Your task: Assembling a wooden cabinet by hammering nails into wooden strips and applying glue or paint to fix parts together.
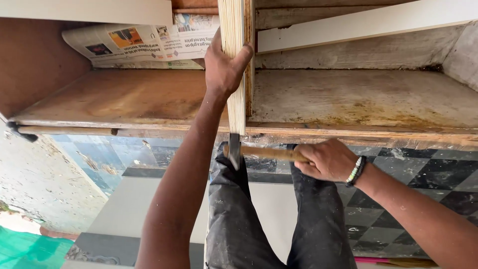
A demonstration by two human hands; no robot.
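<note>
The left hand (224, 67) grips the upright plywood divider (234, 60) standing on the stained shelf (348, 99). The right hand (326, 160) is closed around a hammer (259, 152) handle, its metal head just under the shelf's front edge, below the divider. A folded newspaper (144, 42) lies at the back.

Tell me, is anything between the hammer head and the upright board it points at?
Nothing visible. The hammer, held by its wooden handle in the right hand, has its head right below the lower edge of the upright board, which the left hand grips higher up. Whether they touch is unclear.
</note>
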